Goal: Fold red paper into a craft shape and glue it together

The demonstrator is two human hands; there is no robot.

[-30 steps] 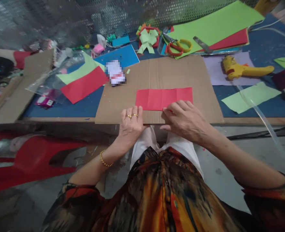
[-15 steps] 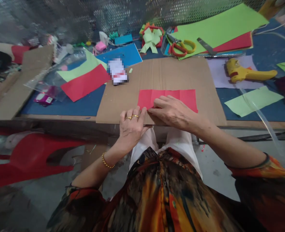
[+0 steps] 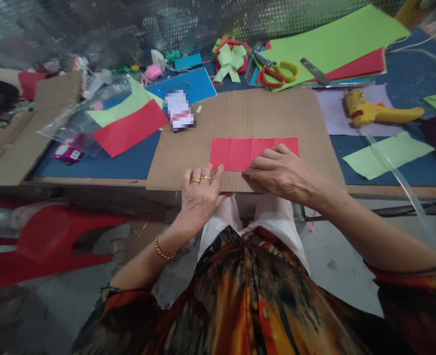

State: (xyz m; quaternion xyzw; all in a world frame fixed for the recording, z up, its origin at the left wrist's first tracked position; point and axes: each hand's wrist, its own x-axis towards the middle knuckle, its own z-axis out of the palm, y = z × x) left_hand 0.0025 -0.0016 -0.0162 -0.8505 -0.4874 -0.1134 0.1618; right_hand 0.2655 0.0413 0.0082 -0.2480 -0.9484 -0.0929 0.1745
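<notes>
A strip of red paper (image 3: pixel 233 152) with upright crease lines lies flat on a sheet of brown cardboard (image 3: pixel 188 153) in front of me. My left hand (image 3: pixel 200 190), with gold rings, is at the paper's near left corner, its thumb and bent fingers holding the edge down. Closed fingers of my right hand (image 3: pixel 277 170) press along the near edge, right of the middle, and cover part of the strip's right side. What lies beneath those fingertips is hidden.
Scissors (image 3: pixel 277 74) rest on green sheets (image 3: pixel 336 42) at the back right. A yellow glue gun (image 3: pixel 381 113) lies right of the cardboard. Another red strip (image 3: pixel 129 128) and a blurred-out object (image 3: pixel 180 109) are left. A red stool (image 3: pixel 44 231) stands below.
My right hand has slid rightward along the near edge of the red paper, uncovering more of its middle. My left hand stays at the left corner.
</notes>
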